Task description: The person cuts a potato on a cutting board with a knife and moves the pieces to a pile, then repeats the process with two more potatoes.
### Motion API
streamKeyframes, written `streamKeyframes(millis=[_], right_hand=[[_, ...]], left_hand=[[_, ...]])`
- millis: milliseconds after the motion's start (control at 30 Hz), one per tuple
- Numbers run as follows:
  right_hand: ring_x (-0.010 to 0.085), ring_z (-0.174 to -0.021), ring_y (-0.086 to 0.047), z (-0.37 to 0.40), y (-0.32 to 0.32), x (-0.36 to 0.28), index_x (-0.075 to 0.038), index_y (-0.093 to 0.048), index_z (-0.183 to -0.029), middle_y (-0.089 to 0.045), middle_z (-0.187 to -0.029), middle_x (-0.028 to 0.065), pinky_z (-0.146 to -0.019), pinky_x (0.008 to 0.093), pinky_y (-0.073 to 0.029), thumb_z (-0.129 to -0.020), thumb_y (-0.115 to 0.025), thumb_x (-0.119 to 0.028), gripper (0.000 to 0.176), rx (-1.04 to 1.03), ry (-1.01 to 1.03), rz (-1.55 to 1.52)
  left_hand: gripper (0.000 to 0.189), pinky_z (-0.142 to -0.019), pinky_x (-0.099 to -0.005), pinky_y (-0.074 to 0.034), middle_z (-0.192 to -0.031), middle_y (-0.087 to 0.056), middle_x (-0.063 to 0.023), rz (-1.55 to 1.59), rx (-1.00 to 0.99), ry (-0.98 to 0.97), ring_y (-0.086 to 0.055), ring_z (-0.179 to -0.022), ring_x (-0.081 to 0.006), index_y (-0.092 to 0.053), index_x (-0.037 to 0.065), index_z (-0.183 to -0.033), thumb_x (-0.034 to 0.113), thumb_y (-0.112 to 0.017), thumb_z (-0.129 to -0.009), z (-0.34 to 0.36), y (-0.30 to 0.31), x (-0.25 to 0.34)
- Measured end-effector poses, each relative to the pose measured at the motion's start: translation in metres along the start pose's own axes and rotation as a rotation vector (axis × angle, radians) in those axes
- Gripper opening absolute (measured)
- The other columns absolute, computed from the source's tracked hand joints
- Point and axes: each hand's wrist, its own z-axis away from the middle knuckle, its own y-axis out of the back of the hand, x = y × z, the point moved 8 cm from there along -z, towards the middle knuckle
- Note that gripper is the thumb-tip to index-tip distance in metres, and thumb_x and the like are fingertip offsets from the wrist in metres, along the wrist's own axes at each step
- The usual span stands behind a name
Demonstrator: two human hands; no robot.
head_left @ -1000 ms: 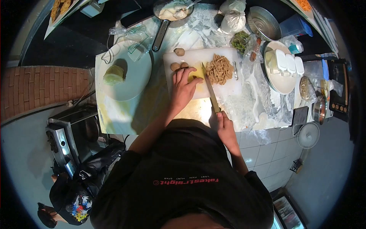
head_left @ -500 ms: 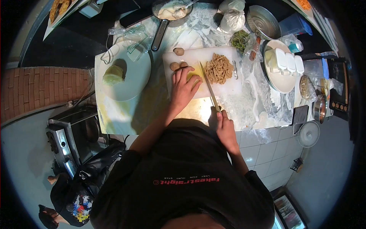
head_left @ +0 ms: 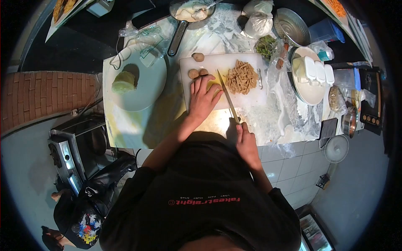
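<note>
Knife [head_left: 228, 95] over the white cutting board [head_left: 257, 100], blade slanting up and away from the body, and here's the right hand [head_left: 247, 144] wrapped round its handle, low by the near edge, probably so the whole length of blade can work over the board. Across from it, the left hand [head_left: 204, 98] arches over the board's middle, fingers bent, thumb toward the blade: a steadying pose, I'd judge, but what lies beneath is mostly hidden, so I can't tell whether it grips anything.

Just right of the blade, a heap of brown strips [head_left: 241, 78], likely put there to leave the cutting spot free. Up at the far left, small round brown pieces [head_left: 198, 57] sit beyond the fingers, seemingly within easy reach yet out of the edge's path. And the board lies flat on the marbled surface [head_left: 284, 113], presumably shielding it from the steel.
</note>
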Motion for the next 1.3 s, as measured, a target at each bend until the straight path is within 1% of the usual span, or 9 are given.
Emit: streamKeyframes(millis=[100, 233, 300, 600, 833, 1033, 1100, 1233, 1300], right_hand=[[0.0544, -0.073, -0.058, 0.000, -0.001, 0.000, 0.000, -0.051, -0.105, -0.059, -0.070, 0.0318, -0.058, 0.0581, -0.040, -0.108, -0.041, -0.029, 0.031, 0.001, -0.017, 0.028], [0.0545, -0.074, -0.059, -0.002, -0.005, 0.003, 0.000, -0.051, -0.108, -0.060, -0.071, 0.0326, -0.059, 0.0588, -0.041, -0.108, -0.041, -0.031, 0.033, -0.017, -0.027, 0.068], [0.0554, -0.074, -0.061, -0.002, -0.005, -0.003, 0.002, -0.051, -0.113, -0.062, -0.072, 0.0343, -0.063, 0.0615, -0.047, -0.108, -0.038, -0.034, 0.038, -0.042, -0.024, 0.099], [0.0544, -0.074, -0.062, -0.015, -0.005, -0.013, 0.000, -0.051, -0.116, -0.062, -0.071, 0.0330, -0.061, 0.0598, -0.049, -0.108, -0.038, -0.034, 0.038, -0.004, 0.008, 0.079], [0.0545, -0.072, -0.061, -0.016, -0.004, -0.002, -0.001, -0.051, -0.112, -0.061, -0.069, 0.0325, -0.059, 0.0605, -0.048, -0.108, -0.037, -0.034, 0.036, 0.025, -0.004, 0.127], [0.0547, -0.072, -0.061, -0.016, -0.005, -0.003, 0.000, -0.051, -0.114, -0.061, -0.069, 0.0325, -0.060, 0.0603, -0.048, -0.108, -0.037, -0.033, 0.037, 0.025, 0.020, 0.090], [0.0544, -0.071, -0.061, -0.014, -0.005, -0.005, 0.001, -0.050, -0.113, -0.062, -0.069, 0.0319, -0.059, 0.0601, -0.048, -0.108, -0.037, -0.033, 0.037, 0.037, 0.025, 0.038], [0.0538, -0.071, -0.061, -0.011, -0.002, -0.001, 0.001, -0.050, -0.110, -0.062, -0.068, 0.0313, -0.059, 0.0599, -0.048, -0.108, -0.037, -0.033, 0.036, 0.020, 0.033, 0.031], [0.0535, -0.070, -0.059, -0.008, 0.001, 0.007, -0.002, -0.050, -0.107, -0.060, -0.068, 0.0304, -0.056, 0.0571, -0.042, -0.108, -0.040, -0.031, 0.031, 0.029, -0.005, 0.088]], left_hand=[[0.016, -0.096, -0.0437, -0.036, -0.121, -0.053, -0.0047, -0.004, 0.017, -0.018, -0.048, -0.117, -0.0265, -0.066, 0.015, -0.095, 0.024, -0.074, -0.084, 0.000, 0.000, 0.001], [0.016, -0.096, -0.0438, -0.036, -0.121, -0.053, -0.0045, 0.022, 0.011, 0.002, -0.048, -0.116, -0.0267, -0.066, 0.015, -0.095, 0.023, -0.074, -0.084, 0.000, -0.001, -0.001], [0.014, -0.096, -0.0436, -0.036, -0.120, -0.054, -0.0041, 0.036, 0.014, -0.004, -0.048, -0.116, -0.0266, -0.067, 0.015, -0.093, 0.022, -0.074, -0.084, 0.000, -0.001, -0.001], [0.012, -0.096, -0.0427, -0.036, -0.119, -0.055, -0.0035, 0.075, 0.010, 0.000, -0.050, -0.114, -0.0264, -0.070, 0.014, -0.092, 0.019, -0.075, -0.083, 0.000, 0.001, -0.002], [0.012, -0.096, -0.0423, -0.036, -0.119, -0.055, -0.0033, 0.066, 0.012, -0.001, -0.050, -0.114, -0.0257, -0.069, 0.014, -0.092, 0.018, -0.075, -0.082, 0.002, 0.000, -0.003], [0.015, -0.097, -0.0433, -0.035, -0.119, -0.055, -0.0035, 0.069, 0.038, 0.006, -0.050, -0.114, -0.0255, -0.068, 0.014, -0.092, 0.022, -0.076, -0.081, -0.002, 0.002, 0.001], [0.018, -0.095, -0.0412, -0.036, -0.118, -0.056, -0.0035, 0.022, 0.031, -0.008, -0.051, -0.114, -0.0243, -0.069, 0.015, -0.095, 0.022, -0.077, -0.081, -0.003, 0.001, 0.004], [0.017, -0.096, -0.0409, -0.035, -0.118, -0.056, -0.0032, 0.014, 0.013, 0.013, -0.051, -0.114, -0.0241, -0.069, 0.016, -0.096, 0.022, -0.076, -0.081, -0.003, -0.004, 0.006], [0.017, -0.095, -0.0408, -0.035, -0.118, -0.056, -0.0028, 0.016, 0.022, 0.005, -0.051, -0.115, -0.0241, -0.069, 0.017, -0.097, 0.021, -0.076, -0.082, -0.003, -0.003, 0.007]])
